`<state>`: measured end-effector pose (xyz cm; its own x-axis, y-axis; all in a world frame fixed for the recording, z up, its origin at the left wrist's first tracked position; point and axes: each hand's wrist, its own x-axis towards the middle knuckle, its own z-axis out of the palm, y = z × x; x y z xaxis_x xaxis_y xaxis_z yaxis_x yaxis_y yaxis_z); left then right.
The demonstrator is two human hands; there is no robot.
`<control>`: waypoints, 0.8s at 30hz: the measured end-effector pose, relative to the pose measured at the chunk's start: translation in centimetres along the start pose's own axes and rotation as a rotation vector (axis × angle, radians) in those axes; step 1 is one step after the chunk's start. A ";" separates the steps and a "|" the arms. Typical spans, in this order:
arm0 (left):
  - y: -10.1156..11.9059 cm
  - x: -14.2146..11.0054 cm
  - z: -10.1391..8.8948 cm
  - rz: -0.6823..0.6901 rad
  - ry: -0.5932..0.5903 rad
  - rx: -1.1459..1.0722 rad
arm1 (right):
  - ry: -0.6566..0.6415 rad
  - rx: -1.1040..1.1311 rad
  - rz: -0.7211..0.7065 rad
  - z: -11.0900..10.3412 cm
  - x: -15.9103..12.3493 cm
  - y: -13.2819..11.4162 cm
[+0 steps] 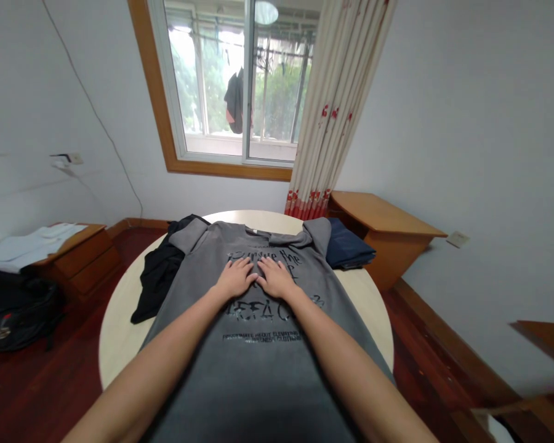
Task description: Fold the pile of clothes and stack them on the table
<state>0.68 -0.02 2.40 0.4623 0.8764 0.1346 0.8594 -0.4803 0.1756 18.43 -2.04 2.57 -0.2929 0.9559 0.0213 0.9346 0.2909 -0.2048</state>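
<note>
A grey T-shirt (263, 384) with black lettering lies spread over a round table, its collar toward the window and its sleeves out to the sides. Both of my hands rest flat on the printed chest. My left hand (236, 277) has its fingers spread and pointing away from me. Beside it, my right hand (276, 277) lies palm down in the same way, the two thumbs close together. Neither hand grips the fabric. Part of the lettering is hidden under them.
Black clothing (159, 271) lies crumpled at the left of the round cream table (120, 326). Folded dark blue clothes (348, 245) sit at the right. Behind stand a wooden desk (383, 212) and a curtain (337, 104). A drawer cabinet (90, 261) and black bag (18, 311) are at left.
</note>
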 end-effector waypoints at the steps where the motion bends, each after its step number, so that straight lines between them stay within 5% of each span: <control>1: -0.6 0.7 0.8 -0.005 -0.019 0.006 | -0.005 0.007 0.018 0.7 0.6 0.9; 8: -5.3 2.8 2.9 -0.137 -0.062 0.037 | 0.056 -0.035 0.279 1.0 1.4 8.1; 16: -6.9 7.2 1.2 -0.165 -0.050 0.124 | 0.183 -0.020 0.299 1.4 1.5 8.2; 24: -11.2 14.8 -1.6 -0.172 0.085 0.197 | 0.346 -0.202 0.260 -4.8 4.6 11.1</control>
<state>-2.46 18.25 3.94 0.2927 0.9347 0.2016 0.9536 -0.3009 0.0106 28.39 5.80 5.14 0.0082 0.9452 0.3265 0.9985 0.0097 -0.0534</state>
